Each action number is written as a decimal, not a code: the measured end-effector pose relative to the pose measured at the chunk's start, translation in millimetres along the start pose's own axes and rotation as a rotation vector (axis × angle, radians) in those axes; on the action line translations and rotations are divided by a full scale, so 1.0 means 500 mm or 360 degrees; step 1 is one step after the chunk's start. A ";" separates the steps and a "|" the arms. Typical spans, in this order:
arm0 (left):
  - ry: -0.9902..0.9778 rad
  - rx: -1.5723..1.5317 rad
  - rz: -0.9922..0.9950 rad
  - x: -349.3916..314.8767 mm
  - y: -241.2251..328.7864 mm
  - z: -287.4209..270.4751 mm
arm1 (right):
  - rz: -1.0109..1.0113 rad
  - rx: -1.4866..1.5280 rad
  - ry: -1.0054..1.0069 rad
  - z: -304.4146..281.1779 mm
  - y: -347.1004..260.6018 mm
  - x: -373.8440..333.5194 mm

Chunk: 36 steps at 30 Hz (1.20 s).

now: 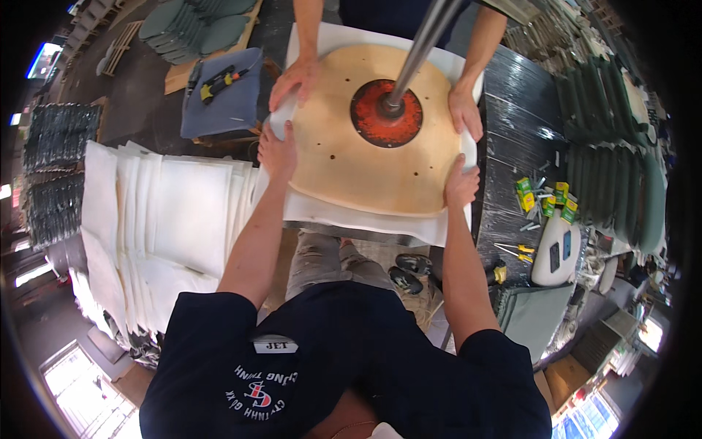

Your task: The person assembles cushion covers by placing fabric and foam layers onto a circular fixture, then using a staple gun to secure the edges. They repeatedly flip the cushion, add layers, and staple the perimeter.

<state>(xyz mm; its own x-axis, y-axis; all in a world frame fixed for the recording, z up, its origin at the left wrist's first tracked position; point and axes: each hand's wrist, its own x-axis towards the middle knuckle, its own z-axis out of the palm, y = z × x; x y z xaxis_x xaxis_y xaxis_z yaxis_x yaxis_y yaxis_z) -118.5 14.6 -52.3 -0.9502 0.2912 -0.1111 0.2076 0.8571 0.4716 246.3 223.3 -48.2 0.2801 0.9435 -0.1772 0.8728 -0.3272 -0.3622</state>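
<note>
A pale wooden seat panel (365,183) with small holes lies flat on a white padding sheet (322,206). A round red press plate (375,126) on a metal rod (424,47) bears on the panel's middle. My left hand (278,152) grips the sheet at the panel's left edge, with the thumb upward. At the right edge my right hand (461,184) is closed round the sheet, its thumb beside the wood. Across from me, a co-worker's hands (296,79) (465,110) press on the far left and far right edges. The undersides of both my grips are hidden.
White sheets (183,212) are stacked at left. A blue-grey padded stool (223,110) carries a yellow-black tool (219,85). On the dark wrapped table (512,110) at right lie yellow-green boxes (548,203), scissors (523,253) and a white pad (550,263). Green cushions (607,190) stand beyond.
</note>
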 end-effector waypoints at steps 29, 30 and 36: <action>0.0010 -0.0042 0.0090 0.007 0.002 0.008 | -0.0006 0.0059 0.0067 0.017 0.021 -0.001; 0.0003 -0.0018 0.0062 0.006 -0.002 0.006 | 0.0007 0.0047 0.0044 0.015 0.017 -0.001; 0.0047 0.0038 0.0048 -0.005 0.012 0.003 | 0.0009 0.0035 0.0031 0.011 0.001 -0.004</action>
<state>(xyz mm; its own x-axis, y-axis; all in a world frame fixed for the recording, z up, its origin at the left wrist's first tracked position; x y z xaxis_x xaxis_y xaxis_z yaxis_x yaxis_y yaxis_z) -114.5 19.9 -50.6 -0.9498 0.3047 -0.0709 0.2414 0.8580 0.4534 244.1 220.9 -53.1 0.2930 0.9424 -0.1612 0.8624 -0.3333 -0.3811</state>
